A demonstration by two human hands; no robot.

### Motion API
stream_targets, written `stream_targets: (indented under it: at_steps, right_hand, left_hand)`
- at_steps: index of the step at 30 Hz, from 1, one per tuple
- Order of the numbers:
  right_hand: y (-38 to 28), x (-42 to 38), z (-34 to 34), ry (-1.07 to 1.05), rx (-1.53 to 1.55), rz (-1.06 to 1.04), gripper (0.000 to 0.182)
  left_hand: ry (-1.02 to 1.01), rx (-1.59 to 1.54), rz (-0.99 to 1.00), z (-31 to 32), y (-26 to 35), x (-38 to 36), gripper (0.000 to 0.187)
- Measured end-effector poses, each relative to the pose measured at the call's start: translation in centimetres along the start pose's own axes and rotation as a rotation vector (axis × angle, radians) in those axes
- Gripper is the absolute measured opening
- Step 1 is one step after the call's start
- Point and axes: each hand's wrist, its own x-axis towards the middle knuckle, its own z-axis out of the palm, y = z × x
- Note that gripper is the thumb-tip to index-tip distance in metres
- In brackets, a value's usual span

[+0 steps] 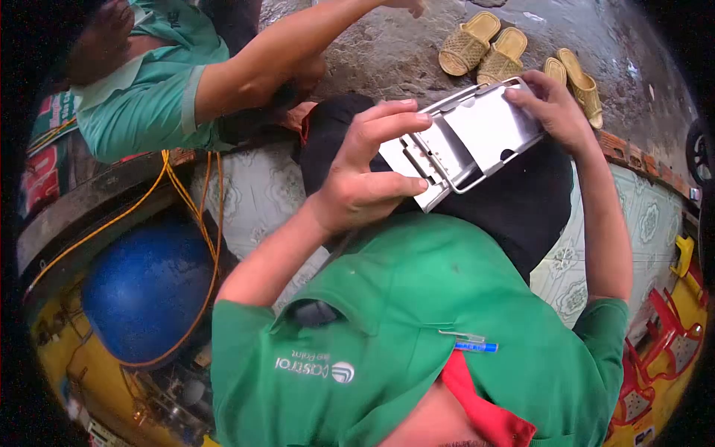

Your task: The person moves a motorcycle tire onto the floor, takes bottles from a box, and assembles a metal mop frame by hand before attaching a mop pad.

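Note:
A flat silver metal case (488, 130) with a smooth plate, a wire-like rim and a slotted end is above my lap, tilted. My right hand (555, 108) grips its far right end, the thumb pressed on the plate and the other fingers behind the edge. My left hand (365, 171) spans the slotted end, thumb at the near edge and fingertips toward the far edge. Small dark specks and a narrow slot show on the metal between its thumb and fingers. The underside of the case is hidden.
Another person's arm (253, 74) in a teal sleeve reaches in at upper left. Woven slippers (469, 45) lie on the wet concrete beyond. A blue rounded container (149, 290) and orange cords (167, 160) are at left, red plastic chairs (670, 335) at right. Patterned tiles (261, 190) surround me.

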Motion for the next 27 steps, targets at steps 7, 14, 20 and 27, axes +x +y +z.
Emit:
stream_targets:
  at_steps: [7, 14, 20, 27]
  right_hand:
    - [-2.1, -0.2, -2.0, 0.13, 0.694, -0.247, 0.032]
    - [-6.1, -3.6, -3.1, 0.301, 0.651, -0.475, 0.02]
    - [-9.4, -7.6, -1.6, 0.609, 0.417, -0.578, 0.021]
    - [-3.3, -3.5, -1.6, 0.427, 0.876, -0.422, 0.02]
  left_hand:
    - [0.06, -0.117, -0.016, 1.5, -0.4, -0.7, 0.029]
    - [0.321, -0.484, -0.127, 3.8, -0.4, -1.5, 0.067]
    - [-0.014, -0.169, -0.128, -0.1, -1.2, -1.1, 0.091]
    - [0.022, -0.35, -0.109, 1.3, -2.3, -1.0, 0.11]
